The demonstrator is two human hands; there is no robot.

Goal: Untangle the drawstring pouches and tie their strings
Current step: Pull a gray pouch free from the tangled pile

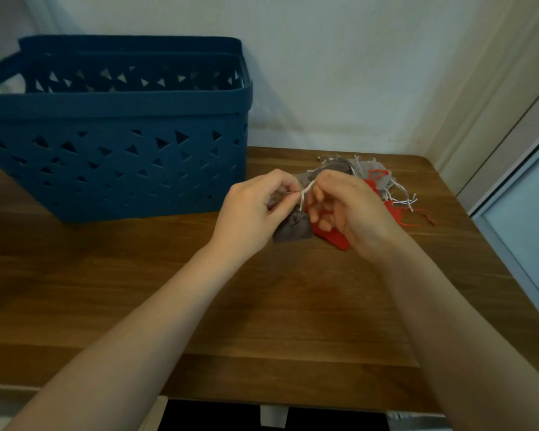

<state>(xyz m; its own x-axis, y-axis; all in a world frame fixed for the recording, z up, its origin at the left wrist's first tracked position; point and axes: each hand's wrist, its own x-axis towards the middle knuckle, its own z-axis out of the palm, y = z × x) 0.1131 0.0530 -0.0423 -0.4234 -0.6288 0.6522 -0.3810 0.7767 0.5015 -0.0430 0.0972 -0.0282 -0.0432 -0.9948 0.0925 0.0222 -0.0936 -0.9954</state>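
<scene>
Forearms [175,306] cross table [277,306]; basket [115,144] left.

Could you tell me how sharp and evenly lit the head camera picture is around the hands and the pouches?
Head view: soft and dim overall; the left hand and right hand are slightly blurred, as is the white string they pinch; the basket bows from wide-angle distortion; no glare on the table.

Two hands [252,209] [352,213] | one grey pouch [293,228] held up | one red pouch [330,234] beneath | one tangled heap of further pouches [371,175], number unclear | one blue basket [115,157] | one desk [262,306]
</scene>
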